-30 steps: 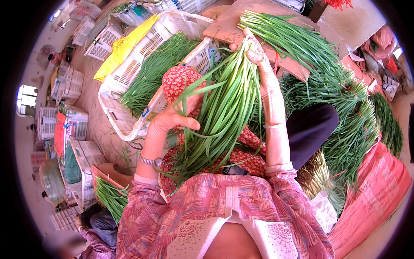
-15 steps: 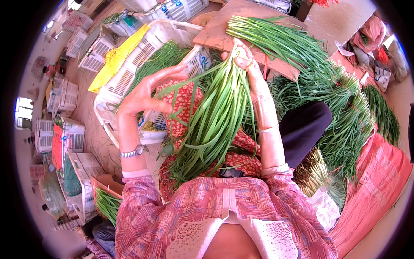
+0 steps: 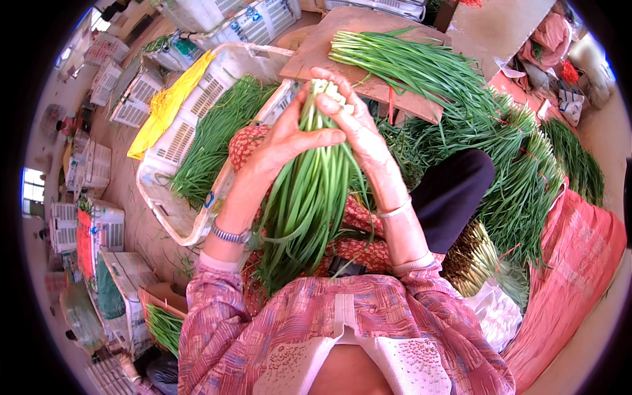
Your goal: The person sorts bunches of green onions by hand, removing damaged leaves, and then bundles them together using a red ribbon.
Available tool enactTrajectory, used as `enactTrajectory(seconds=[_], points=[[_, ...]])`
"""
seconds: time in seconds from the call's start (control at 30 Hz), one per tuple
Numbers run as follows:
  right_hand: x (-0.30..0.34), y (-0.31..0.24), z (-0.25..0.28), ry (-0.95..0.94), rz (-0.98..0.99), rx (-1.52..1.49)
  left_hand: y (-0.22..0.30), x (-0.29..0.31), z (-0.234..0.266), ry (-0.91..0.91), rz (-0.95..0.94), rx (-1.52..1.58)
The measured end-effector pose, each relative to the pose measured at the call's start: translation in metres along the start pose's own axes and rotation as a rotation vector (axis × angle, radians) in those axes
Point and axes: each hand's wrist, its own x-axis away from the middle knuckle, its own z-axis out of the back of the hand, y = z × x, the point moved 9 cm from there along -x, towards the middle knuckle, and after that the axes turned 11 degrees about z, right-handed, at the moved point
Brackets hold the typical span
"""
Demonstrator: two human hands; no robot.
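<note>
Together, both hands [image 3: 283,139] [image 3: 359,128] curl closed around the green bunch [image 3: 306,204].

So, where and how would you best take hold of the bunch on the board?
Probably grip the bunch by its pale stems, coming from the left: their ends point that way, packed together on the board, while the leaves spread rightward past its edge.

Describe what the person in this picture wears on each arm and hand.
Neither hand is gloved. The left hand has a segmented, silvery band at the wrist; the right hand, a thin, pale bangle. The pink sleeves, patterned with bluish streaks, end in plain, paler cuffs.
</note>
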Motion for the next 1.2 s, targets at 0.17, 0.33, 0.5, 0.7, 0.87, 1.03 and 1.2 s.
enactTrajectory(seconds=[0.17,0.33,0.5,0.7,0.87,1.03,1.2], points=[[-0.006,-0.007,-0.001,0.0,0.024,0.102,-0.005,-0.001,-0.003,0.043,-0.006,0.059],[-0.051,-0.058,-0.053,-0.154,0.152,0.067,0.061,-0.001,0.017,-0.039,-0.09,0.272],[-0.082,-0.175,-0.13,-0.502,0.427,-0.158,0.191,-0.012,0.039,-0.258,-0.246,0.433],[-0.105,-0.228,-0.181,-0.747,0.625,0.319,0.265,-0.037,0.035,-0.401,-0.596,-0.002],[-0.112,-0.216,-0.183,-0.722,0.626,0.415,0.234,-0.059,0.036,-0.532,-0.451,0.535],[-0.119,-0.186,-0.171,-0.629,0.483,0.686,0.191,-0.055,0.023,-0.533,-0.278,0.75],[-0.121,-0.165,-0.183,-0.871,0.542,0.854,0.164,-0.052,0.03,-0.441,-0.181,0.734]])
